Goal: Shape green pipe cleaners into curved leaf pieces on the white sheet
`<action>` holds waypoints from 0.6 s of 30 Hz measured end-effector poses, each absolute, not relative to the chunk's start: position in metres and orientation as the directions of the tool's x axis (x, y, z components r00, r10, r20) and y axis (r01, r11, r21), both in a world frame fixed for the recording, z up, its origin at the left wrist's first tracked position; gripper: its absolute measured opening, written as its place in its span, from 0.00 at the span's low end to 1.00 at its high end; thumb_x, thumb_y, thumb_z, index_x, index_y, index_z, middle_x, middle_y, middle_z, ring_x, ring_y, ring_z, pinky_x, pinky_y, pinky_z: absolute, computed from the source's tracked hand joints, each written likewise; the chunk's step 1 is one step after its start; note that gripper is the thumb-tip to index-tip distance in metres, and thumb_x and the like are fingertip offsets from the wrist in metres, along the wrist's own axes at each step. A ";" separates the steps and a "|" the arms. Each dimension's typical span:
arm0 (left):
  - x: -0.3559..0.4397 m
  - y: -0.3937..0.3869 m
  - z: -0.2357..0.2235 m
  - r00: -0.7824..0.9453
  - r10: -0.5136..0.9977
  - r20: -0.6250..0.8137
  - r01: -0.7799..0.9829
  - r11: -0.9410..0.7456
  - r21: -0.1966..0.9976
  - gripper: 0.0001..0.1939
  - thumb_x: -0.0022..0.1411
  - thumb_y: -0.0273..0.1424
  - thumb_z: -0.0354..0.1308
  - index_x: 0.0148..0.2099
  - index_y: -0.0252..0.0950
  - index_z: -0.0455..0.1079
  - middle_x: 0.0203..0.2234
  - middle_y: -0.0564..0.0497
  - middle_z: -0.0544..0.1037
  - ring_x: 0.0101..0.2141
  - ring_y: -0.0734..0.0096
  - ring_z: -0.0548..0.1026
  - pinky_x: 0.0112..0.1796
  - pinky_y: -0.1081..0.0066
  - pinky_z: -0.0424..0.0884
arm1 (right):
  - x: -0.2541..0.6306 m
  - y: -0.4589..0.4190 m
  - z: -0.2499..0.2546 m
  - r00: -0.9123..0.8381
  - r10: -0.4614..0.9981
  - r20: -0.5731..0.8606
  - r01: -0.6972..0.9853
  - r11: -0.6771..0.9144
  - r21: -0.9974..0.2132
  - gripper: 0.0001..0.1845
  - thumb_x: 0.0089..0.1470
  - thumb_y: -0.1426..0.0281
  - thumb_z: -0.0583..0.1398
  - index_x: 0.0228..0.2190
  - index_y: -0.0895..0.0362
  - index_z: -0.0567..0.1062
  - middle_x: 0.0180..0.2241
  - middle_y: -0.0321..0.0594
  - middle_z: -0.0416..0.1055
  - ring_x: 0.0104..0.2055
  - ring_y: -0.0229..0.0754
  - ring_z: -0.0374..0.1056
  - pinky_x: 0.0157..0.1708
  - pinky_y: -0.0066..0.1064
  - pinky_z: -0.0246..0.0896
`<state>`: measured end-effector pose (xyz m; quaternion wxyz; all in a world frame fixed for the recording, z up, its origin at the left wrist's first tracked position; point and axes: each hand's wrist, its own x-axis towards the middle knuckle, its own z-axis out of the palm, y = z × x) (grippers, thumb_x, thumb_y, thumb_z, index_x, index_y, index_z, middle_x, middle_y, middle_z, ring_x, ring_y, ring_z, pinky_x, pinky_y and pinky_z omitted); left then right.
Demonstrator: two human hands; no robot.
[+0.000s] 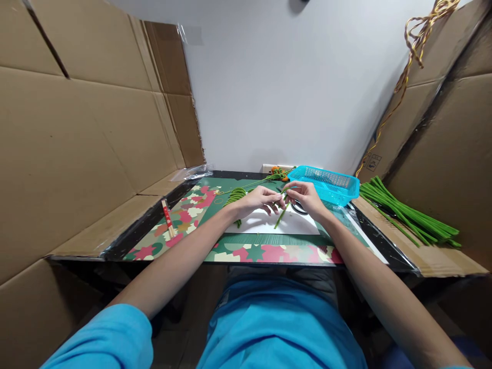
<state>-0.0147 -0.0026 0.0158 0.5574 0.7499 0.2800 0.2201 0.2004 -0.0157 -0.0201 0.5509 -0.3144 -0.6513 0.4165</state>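
My left hand [260,200] and my right hand [305,198] meet over a white sheet [269,225] on the table, fingers pinched together on a green pipe cleaner [282,215] that hangs down between them toward the sheet. Several bent green pipe-cleaner pieces [235,195] lie just left of my left hand. A bundle of long green pipe cleaners [407,212] rests on the cardboard flap to the right, beyond my right hand.
A blue plastic basket [326,183] stands behind my right hand. A camouflage-pattern mat [184,215] covers the table. A red and white stick [167,218] lies at the left. Small orange-and-green pieces [277,173] sit at the back. Cardboard walls enclose both sides.
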 end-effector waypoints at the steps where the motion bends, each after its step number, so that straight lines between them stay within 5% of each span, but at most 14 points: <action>1: -0.015 -0.003 0.016 0.741 0.671 0.021 0.180 -0.229 0.957 0.25 0.63 0.51 0.66 0.42 0.30 0.82 0.38 0.42 0.83 0.30 0.74 0.77 0.33 0.74 0.72 | 0.201 -0.016 -0.020 -0.208 0.865 0.456 -0.039 0.459 -0.888 0.17 0.51 0.57 0.70 0.34 0.58 0.79 0.22 0.37 0.74 0.23 0.38 0.66 0.25 0.30 0.56; 9: -0.016 0.000 0.013 0.720 0.692 0.057 0.186 -0.271 0.944 0.25 0.64 0.51 0.66 0.44 0.32 0.82 0.34 0.46 0.80 0.29 0.76 0.75 0.30 0.75 0.70 | 0.202 -0.018 -0.019 -0.243 0.866 0.438 0.004 0.452 -0.892 0.23 0.54 0.49 0.69 0.30 0.58 0.80 0.23 0.37 0.73 0.22 0.35 0.62 0.22 0.29 0.54; 18: -0.012 -0.002 0.012 0.676 0.736 -0.036 0.184 -0.121 0.975 0.27 0.63 0.52 0.66 0.47 0.31 0.75 0.37 0.39 0.83 0.29 0.64 0.82 0.27 0.69 0.76 | 0.204 -0.012 -0.025 -0.224 0.888 0.402 -0.012 0.410 -0.912 0.26 0.51 0.46 0.70 0.26 0.58 0.81 0.21 0.41 0.77 0.18 0.34 0.61 0.19 0.28 0.53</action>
